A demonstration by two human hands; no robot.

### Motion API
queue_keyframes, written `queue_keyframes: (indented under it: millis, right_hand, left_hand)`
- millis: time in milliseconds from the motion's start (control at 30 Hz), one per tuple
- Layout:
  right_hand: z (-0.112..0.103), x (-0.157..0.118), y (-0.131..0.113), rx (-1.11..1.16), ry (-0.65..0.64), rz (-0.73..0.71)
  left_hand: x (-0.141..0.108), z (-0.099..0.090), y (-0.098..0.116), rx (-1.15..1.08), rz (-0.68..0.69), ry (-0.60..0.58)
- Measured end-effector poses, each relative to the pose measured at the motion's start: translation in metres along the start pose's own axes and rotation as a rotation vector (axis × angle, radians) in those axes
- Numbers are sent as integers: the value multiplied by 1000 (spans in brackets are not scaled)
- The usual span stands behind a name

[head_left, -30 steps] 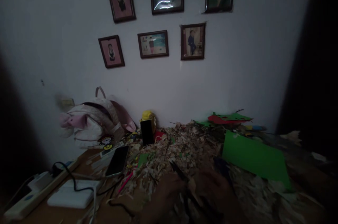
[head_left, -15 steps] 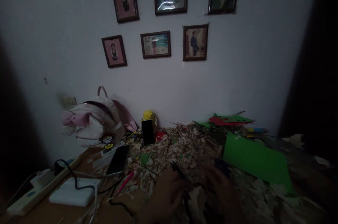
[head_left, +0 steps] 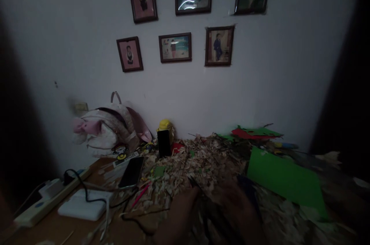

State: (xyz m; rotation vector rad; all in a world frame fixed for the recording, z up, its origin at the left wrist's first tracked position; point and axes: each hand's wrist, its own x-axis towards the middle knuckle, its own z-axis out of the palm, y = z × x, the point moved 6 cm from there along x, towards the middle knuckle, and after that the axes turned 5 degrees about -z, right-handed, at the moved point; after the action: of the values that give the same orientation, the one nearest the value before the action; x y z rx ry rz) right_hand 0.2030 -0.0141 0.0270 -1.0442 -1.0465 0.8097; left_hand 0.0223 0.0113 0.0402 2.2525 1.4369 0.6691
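My left hand (head_left: pixel 177 214) and my right hand (head_left: pixel 237 208) sit close together at the bottom middle, dim and blurred. Black scissors (head_left: pixel 194 185) show their pointed tip beside my left hand, which seems to grip them. What my right hand holds is hidden, though a dark blue item (head_left: pixel 245 187) lies just beyond its fingers. Under both hands spreads a heap of paper shavings (head_left: pixel 199 164). A green card sheet (head_left: pixel 285 183) lies to the right of my right hand, with cut red and green paper (head_left: pixel 254 133) behind it.
A wooden desk (head_left: pixel 95 170) holds a smartphone (head_left: pixel 132 172), a white pad (head_left: pixel 83 205), a power strip (head_left: pixel 49 198) and cables. A pink-bowed backpack (head_left: pixel 106 129) and a yellow figure (head_left: pixel 165 125) stand against the wall, below several framed photos (head_left: pixel 175 47).
The whole scene has shifted slightly right in view as my head turned. My hands have drawn closer together, and the scissors remain between them.
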Motion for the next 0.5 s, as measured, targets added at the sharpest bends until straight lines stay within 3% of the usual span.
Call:
queue_keyframes:
  millis: [267,500]
  right_hand:
    - [23,-16,-2,-452,-243,-294]
    - [28,-15,6,-468,-242,-193]
  left_hand:
    - [-3,-4,3,-310,68,118]
    - [-6,-7,18,-252,55,40]
